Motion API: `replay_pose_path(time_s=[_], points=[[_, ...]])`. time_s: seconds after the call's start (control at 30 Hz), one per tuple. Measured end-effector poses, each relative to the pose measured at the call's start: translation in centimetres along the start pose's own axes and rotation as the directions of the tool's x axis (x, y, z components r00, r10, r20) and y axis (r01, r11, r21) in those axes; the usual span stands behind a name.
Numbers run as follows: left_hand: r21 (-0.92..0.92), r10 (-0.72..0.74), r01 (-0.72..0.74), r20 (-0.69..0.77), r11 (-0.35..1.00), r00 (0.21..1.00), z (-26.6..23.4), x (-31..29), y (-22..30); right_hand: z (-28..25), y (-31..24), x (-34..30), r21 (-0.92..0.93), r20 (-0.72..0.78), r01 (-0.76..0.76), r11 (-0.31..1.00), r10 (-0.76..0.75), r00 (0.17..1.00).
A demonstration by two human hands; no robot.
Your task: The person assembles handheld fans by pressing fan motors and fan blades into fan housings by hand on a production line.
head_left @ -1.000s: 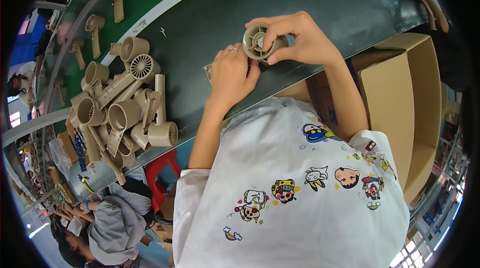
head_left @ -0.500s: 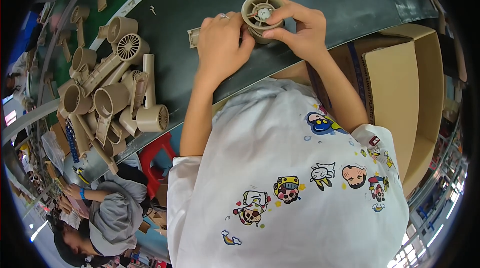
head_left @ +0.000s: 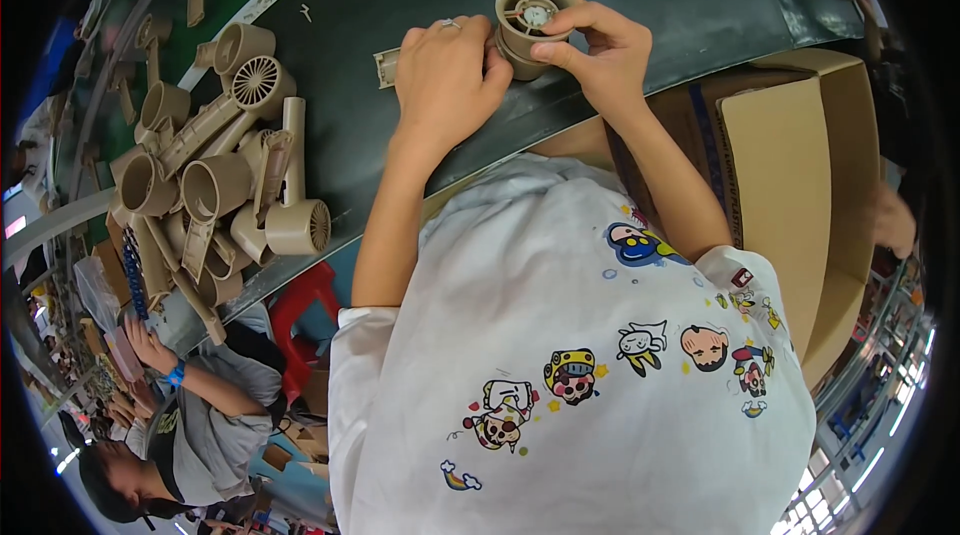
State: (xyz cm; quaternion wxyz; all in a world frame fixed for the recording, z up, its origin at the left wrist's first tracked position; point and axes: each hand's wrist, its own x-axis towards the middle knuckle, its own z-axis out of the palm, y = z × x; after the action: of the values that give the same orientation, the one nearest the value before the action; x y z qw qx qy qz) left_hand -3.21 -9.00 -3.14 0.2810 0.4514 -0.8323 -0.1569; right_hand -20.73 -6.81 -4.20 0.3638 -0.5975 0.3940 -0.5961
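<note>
A beige plastic hair-dryer-like housing (head_left: 520, 50) lies on the dark work surface. Its round barrel faces up, showing spokes inside and a white lump at the hub. My left hand (head_left: 448, 85) is closed over its handle, whose open end (head_left: 384, 69) pokes out to the left. With thumb and fingers, my right hand (head_left: 612, 50) grips the barrel's rim, fingertips beside the hub. What lies beneath my left palm is hidden.
Similar beige housings (head_left: 215, 185) are heaped at the left, some with grilles. A small beige scrap (head_left: 306, 13) lies farther back. An open cardboard box (head_left: 775, 155) stands at the right, beside the surface's edge. Another person (head_left: 215, 400) works at the lower left.
The barrel and my right hand have shifted slightly, with my right thumb now at the rim's near side. My left hand keeps its hold. At lower left, the other person's arm has moved up.
</note>
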Motion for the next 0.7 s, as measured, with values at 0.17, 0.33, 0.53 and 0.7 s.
replay_pose_path(time_s=[0.17,0.33,0.53,0.7], points=[[-0.002,0.01,-0.01,-0.038,1.0,0.999,1.0,-0.9,-0.6,-0.9,0.6,-0.1,0.075,0.122,0.01,0.997,-0.019,0.992],[-0.019,0.056,-0.058,-0.107,0.998,0.993,1.4,-1.0,-0.6,-1.4,1.4,-0.8,0.123,0.104,0.017,0.992,-0.03,0.994],[-0.011,0.029,-0.032,-0.21,0.999,0.977,1.8,-1.2,-1.5,-1.8,2.3,-0.9,0.005,0.212,0.057,0.998,-0.057,0.976],[0.104,0.029,-0.011,-0.173,0.995,0.985,-0.3,-2.0,-1.6,-3.0,1.8,-0.6,-0.106,0.323,0.149,0.983,-0.108,0.94]])
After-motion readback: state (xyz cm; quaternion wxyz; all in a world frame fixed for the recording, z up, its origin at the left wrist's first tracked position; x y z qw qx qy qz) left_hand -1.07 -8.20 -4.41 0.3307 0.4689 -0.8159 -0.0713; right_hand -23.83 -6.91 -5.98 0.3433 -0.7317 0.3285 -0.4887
